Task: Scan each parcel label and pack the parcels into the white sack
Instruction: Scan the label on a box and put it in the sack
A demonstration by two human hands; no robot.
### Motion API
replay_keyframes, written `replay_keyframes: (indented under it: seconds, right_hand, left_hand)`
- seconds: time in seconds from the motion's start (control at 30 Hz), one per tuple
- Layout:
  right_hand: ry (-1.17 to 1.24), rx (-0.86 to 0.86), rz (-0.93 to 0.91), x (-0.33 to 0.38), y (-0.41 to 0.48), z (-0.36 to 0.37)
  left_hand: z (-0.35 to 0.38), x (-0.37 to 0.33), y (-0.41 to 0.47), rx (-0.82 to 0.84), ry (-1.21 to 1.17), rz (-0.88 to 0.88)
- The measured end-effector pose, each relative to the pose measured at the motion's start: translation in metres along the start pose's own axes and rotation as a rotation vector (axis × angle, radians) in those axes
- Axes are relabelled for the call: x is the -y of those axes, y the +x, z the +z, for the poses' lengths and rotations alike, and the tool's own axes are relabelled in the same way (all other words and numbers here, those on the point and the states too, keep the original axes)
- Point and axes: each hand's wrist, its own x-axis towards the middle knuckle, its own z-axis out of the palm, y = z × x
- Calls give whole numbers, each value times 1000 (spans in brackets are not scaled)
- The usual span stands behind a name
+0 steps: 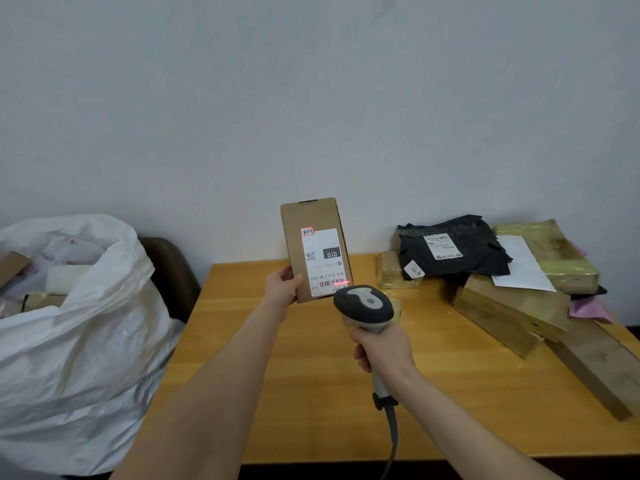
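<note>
Mid-scan: holding box parcel (313,237) upright over table (311,375) w/ left hand (282,284), fingers clamped on lower left edge. Gripping scanner (363,304) w/ right hand (384,351), fingers wrapped round handle, throwing red line across label (323,261) barcode. Next, prob.: swing left, drop into white sack (86,341).

a plain parcel-sorting room, more back office than warehouse: a bare pale wall (311,81), a wooden table (311,393) piled at its right end with labelled parcels (450,265), a white sack (86,341) stuffed with more parcels beside the table, and a corded barcode scanner (363,303) casting a red line
</note>
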Motion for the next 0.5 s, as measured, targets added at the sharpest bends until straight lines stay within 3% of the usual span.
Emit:
replay_keyframes:
  seconds: [0.5]
  right_hand:
    - [76,-33,21,7,1,27]
  left_hand:
    - [-19,3,18,-13,-12,16]
